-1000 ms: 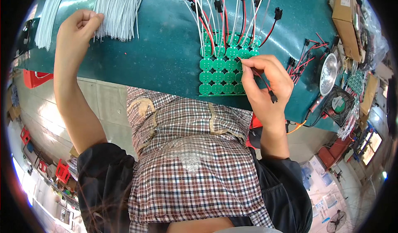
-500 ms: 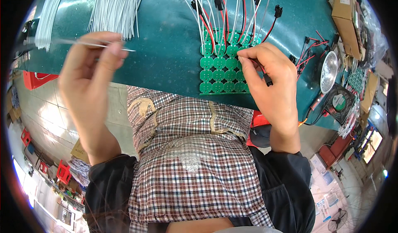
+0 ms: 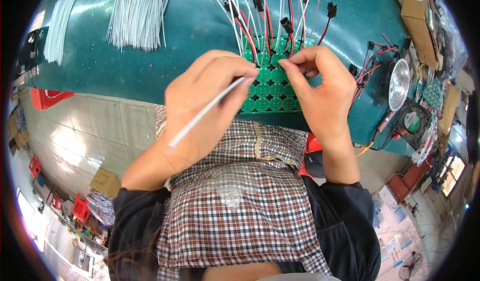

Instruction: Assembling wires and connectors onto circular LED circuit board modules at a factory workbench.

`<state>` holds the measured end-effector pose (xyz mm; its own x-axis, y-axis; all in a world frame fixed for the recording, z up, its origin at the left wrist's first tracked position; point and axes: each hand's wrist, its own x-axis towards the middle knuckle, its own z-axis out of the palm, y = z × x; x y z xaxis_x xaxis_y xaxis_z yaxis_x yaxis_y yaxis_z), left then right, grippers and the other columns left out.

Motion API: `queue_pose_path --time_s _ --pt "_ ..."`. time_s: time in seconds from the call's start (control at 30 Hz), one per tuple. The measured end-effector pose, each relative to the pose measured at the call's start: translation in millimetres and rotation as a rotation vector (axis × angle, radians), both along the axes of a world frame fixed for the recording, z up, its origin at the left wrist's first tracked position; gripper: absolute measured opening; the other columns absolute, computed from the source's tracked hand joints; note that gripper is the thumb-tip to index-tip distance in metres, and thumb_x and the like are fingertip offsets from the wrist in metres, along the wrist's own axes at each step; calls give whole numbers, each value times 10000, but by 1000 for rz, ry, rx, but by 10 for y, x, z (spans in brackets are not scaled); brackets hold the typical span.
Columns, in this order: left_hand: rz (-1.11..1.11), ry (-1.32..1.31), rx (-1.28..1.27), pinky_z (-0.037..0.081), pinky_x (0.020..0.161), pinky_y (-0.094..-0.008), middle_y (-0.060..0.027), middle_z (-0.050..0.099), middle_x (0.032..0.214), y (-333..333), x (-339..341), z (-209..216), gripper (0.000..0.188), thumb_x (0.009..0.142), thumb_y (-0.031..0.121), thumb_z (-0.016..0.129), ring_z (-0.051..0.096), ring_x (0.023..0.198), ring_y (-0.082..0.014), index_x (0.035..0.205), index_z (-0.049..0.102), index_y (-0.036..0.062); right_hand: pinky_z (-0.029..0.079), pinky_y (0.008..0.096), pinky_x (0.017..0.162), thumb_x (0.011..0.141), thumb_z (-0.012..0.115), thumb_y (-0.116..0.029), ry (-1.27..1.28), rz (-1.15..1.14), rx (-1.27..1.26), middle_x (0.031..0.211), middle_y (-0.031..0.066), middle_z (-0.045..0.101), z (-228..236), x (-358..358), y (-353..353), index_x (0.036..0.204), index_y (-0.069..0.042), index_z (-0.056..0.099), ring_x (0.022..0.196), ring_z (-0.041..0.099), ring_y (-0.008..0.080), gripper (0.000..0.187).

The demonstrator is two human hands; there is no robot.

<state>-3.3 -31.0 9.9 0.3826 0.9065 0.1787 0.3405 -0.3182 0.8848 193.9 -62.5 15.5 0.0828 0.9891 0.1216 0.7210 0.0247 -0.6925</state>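
One white wire (image 3: pixel 200 115) is pinched in the left hand (image 3: pixel 205 87) over the board (image 3: pixel 272 76) on the bench (image 3: pixel 120 76), near the right hand (image 3: pixel 325 83), whose grip cannot be told; the step appears to be wire placement, and the next move calls for precise end alignment.

I see good, bright light over my desk (image 3: pixel 200 31), with a pale streak of glare across its far left part and another on its right half. Beyond its near left edge, the floor (image 3: pixel 102 118) throws back a stronger, washed-out shine. A window (image 3: pixel 451 175) right of the desk is burnt out to white. My hands (image 3: pixel 325 88) over the desk come out fairly clear. Well out around it, straight lines bow, small details soften, and a black rim closes everything in.
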Motion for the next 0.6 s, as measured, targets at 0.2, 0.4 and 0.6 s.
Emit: queue_pose_path --time_s 0.2,0.4,0.6 --pt "21 9 118 516 593 -309 -55 667 853 -27 233 -196 244 734 -29 758 670 711 -224 925 659 84 514 271 649 796 745 50 103 24 97 846 85 665 -131 4 -48 915 10 678 721 639 156 142" --pt "-31 99 72 572 701 -272 -94 687 912 -22 243 -123 176 814 -82 730 690 806 -171 943 659 14 521 285 672 798 629 112 54 64 100 879 105 653 -158 55 -71 947 15 675 763 648 188 184" --pt "44 83 182 492 556 -307 -52 656 797 -23 285 -217 228 733 -16 766 645 649 -216 892 638 85 522 357 666 752 633 98 21 36 123 835 115 635 8 214 -161 910 -9 663 763 648 276 193"
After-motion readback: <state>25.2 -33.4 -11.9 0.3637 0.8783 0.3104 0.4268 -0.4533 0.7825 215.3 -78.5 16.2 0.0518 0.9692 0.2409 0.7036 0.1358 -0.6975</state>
